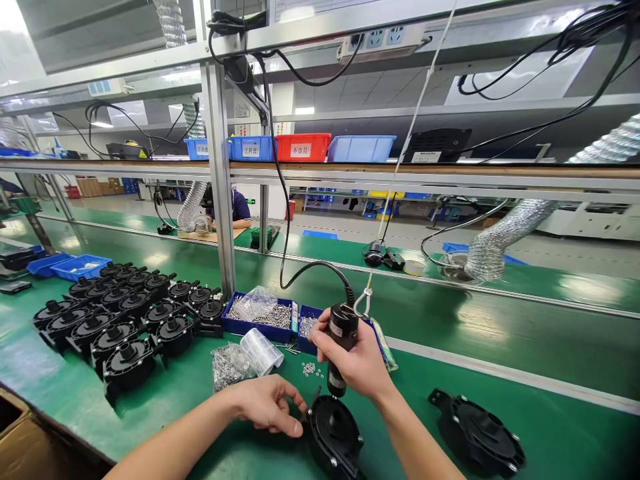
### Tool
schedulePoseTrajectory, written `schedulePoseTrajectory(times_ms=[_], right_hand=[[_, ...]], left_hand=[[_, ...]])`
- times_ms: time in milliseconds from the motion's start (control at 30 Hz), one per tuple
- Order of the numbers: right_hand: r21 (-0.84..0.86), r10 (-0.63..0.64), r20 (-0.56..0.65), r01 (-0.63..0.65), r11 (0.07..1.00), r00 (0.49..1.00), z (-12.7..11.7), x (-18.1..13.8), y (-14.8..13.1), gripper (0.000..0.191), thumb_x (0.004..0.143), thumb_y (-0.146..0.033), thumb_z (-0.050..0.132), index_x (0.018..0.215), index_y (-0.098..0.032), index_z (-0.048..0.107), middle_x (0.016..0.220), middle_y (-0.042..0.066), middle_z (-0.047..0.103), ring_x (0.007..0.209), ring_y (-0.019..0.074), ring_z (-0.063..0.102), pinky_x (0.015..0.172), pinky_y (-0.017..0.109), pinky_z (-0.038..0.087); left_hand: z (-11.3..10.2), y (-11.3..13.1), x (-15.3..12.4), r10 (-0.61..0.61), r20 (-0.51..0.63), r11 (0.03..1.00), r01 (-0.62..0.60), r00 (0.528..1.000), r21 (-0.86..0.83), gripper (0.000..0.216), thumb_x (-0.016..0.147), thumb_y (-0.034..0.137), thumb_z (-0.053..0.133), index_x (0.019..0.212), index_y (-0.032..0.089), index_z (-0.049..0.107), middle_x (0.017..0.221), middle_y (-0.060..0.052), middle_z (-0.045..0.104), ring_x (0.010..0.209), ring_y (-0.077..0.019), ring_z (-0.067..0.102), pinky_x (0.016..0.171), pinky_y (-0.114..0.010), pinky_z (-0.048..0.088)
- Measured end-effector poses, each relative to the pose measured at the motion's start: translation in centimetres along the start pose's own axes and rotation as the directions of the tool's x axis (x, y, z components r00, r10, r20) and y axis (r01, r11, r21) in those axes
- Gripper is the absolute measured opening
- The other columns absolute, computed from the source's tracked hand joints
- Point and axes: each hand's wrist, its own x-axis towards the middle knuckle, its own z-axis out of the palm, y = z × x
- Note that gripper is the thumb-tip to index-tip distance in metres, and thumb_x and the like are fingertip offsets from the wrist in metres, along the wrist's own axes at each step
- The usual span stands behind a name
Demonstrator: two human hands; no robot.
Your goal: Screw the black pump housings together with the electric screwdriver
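Right hand: we grip the electric screwdriver upright at the black housing's far rim
Left hand: fingers half-open, at its left edge

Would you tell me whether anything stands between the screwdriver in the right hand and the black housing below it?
Nothing visible does. The right hand holds the screwdriver with its lower end at the black housing's far rim; the left hand is at the housing's left side.
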Motion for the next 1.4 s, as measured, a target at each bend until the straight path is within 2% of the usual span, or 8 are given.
schedulePoseTrajectory(times_ms=[233,500,633,867,1000,1100,1200,1400], right_hand=[[0.005,-0.014,0.092,0.014,1.000,0.996,-1.3,-0.3,-0.9,0.024,0.087,-0.034,0.074,0.094,-0.019,0.057,0.079,0.001,0.065,0.052,0.0133,0.061,0.050,0.026,0.051],[0.050,0.094,0.315,-0.116,0.992,0.944,-3.4,-1.0,-1.6,0.030,0.085,-0.037,0.076,0.095,-0.019,0.055,0.080,0.004,0.069,0.049,0.0113,0.059,0.048,0.023,0.047],[0.037,0.115,0.337,-0.135,0.990,0.934,-3.0,-1.0,-1.6,0.033,0.082,-0.038,0.079,0.093,-0.018,0.055,0.080,0.005,0.069,0.049,0.0109,0.059,0.047,0.021,0.046],[0.033,0.101,0.313,-0.117,0.993,0.944,-2.7,-1.0,-1.7,0.031,0.082,-0.038,0.078,0.092,-0.017,0.057,0.078,0.005,0.068,0.047,0.0123,0.059,0.045,0.023,0.047],[0.004,0.062,0.085,-0.063,0.998,0.994,-1.1,-0.9,-1.1,0.029,0.081,-0.037,0.078,0.090,-0.018,0.059,0.074,0.002,0.064,0.046,0.0130,0.056,0.044,0.026,0.046],[-0.125,0.000,-0.196,-0.025,0.992,0.981,0.1,-0.7,-0.4,0.026,0.081,-0.036,0.078,0.089,-0.018,0.061,0.073,0.001,0.062,0.051,0.0137,0.056,0.048,0.027,0.047],[-0.180,-0.064,-0.393,-0.009,0.984,0.918,0.5,-0.5,0.0,0.028,0.082,-0.038,0.077,0.093,-0.019,0.061,0.075,0.001,0.063,0.052,0.0141,0.055,0.051,0.028,0.048],[-0.100,-0.049,-0.454,0.004,0.995,0.890,-0.1,0.0,0.2,0.035,0.082,-0.043,0.078,0.098,-0.019,0.058,0.076,0.001,0.064,0.051,0.0149,0.057,0.049,0.028,0.049]], left_hand=[[2.5,-0.2,1.1,0.053,-0.196,0.992,-0.074,0.979,-0.103,0.037,0.055,0.034,0.087,0.082,0.015,0.070,0.043,0.008,0.051,0.032,-0.0069,0.032,0.028,-0.019,0.023],[3.8,-0.3,0.5,0.150,-0.174,0.971,-0.112,0.973,0.212,0.044,0.078,0.033,0.073,0.119,0.017,0.070,0.057,0.006,0.057,0.045,-0.0087,0.043,0.045,-0.021,0.032],[2.5,-1.0,1.3,0.485,-0.288,0.749,-0.222,0.826,0.624,0.023,0.075,0.023,0.076,0.098,0.019,0.075,0.082,-0.001,0.066,0.069,-0.0128,0.055,0.062,-0.023,0.038],[3.9,-2.2,2.3,0.490,-0.065,0.482,-0.209,0.869,0.851,0.011,0.086,0.022,0.065,0.091,0.022,0.075,0.091,-0.004,0.067,0.076,-0.0178,0.063,0.067,-0.026,0.044],[5.5,-2.4,2.3,0.427,-0.119,0.334,-0.034,0.896,0.942,0.014,0.081,0.013,0.057,0.091,0.015,0.067,0.095,-0.012,0.066,0.074,-0.0230,0.062,0.064,-0.033,0.045],[5.7,-2.1,2.5,0.405,-0.297,0.633,-0.031,0.865,0.773,0.008,0.082,0.016,0.054,0.084,0.016,0.062,0.086,-0.009,0.066,0.070,-0.0196,0.060,0.062,-0.030,0.044],[5.8,-1.7,2.9,0.093,-0.357,0.980,-0.022,0.929,0.199,0.015,0.082,0.027,0.056,0.069,0.019,0.054,0.055,0.003,0.053,0.040,-0.0104,0.042,0.042,-0.024,0.031],[7.2,-1.5,3.7,-0.179,-0.279,0.946,0.087,0.943,-0.313,0.026,0.063,0.036,0.075,0.059,0.019,0.056,0.039,0.005,0.046,0.024,-0.0057,0.024,0.027,-0.020,0.010]])
